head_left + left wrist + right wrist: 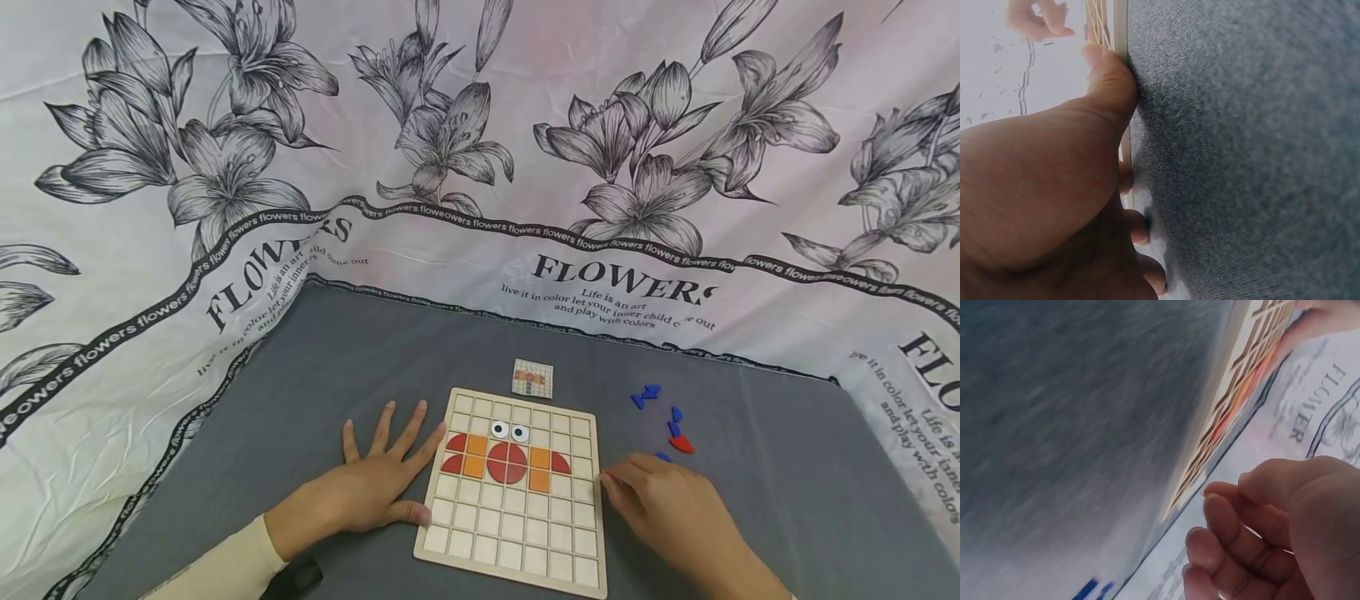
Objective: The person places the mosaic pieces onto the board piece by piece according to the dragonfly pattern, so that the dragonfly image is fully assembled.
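Grid board (495,523) lies on grey cloth (337,358), picture card (532,379) just beyond its 12 o'clock edge. Left hand (367,493), fingers spread wide, touches the board at 9 o'clock. Right hand (669,504) sits at 3 o'clock, fingers curled narrow; whether it pinches anything cannot be told. Blue pieces (677,414) and one red piece (682,445) lie toward 2 o'clock

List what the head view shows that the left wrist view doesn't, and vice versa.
Only the head view: the pattern card, the two eye pieces, the loose blue pieces.

Only the left wrist view: the shadowed palm side of the left hand.

Both: that hand at the grid board, the right hand, grey cloth and printed curtain.
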Demonstrator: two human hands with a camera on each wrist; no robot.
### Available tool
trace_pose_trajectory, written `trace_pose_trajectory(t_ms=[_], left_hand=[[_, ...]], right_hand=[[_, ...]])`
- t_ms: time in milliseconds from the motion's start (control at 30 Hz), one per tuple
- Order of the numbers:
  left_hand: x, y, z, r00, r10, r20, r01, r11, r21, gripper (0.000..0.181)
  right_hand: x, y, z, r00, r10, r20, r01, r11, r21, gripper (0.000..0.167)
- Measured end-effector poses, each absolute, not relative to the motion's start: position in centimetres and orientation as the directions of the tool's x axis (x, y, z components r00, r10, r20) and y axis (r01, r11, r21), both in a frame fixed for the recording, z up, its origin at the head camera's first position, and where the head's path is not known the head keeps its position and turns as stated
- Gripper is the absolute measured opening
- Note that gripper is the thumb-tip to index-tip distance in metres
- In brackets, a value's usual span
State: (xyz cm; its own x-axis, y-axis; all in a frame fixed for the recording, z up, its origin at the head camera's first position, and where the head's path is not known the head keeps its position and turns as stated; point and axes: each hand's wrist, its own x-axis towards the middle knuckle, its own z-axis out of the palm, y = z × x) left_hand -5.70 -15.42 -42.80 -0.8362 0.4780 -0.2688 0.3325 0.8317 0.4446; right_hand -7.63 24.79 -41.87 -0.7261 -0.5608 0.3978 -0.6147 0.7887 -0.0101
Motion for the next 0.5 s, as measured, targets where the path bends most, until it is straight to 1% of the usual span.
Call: trace_pose_trajectory(t_ms=[167,333,500], left_hand=[[-5.7,-15.4,-42.7,-0.835,0.478,-0.273,0.333,0.833,0.441,0.107],[-5.7,-15.5,-42.7,-0.833,0.477,-0.279,0.333,0.836,0.435,0.107],[-5.7,-15.4,-42.8,-0.832,0.477,-0.285,0.332,0.838,0.432,0.107]], right_hand=[[-7.9,27.1,-41.6,-0.783,-0.469,0.407,-0.525,0.85,-0.03,0.009],[-8.7,29.7,-40.8,-0.845,-0.354,0.401,-0.402,0.915,-0.038,0.011],[-9.1,31.5,-40.3,-0.922,-0.245,0.3,-0.278,0.958,-0.072,0.014]])
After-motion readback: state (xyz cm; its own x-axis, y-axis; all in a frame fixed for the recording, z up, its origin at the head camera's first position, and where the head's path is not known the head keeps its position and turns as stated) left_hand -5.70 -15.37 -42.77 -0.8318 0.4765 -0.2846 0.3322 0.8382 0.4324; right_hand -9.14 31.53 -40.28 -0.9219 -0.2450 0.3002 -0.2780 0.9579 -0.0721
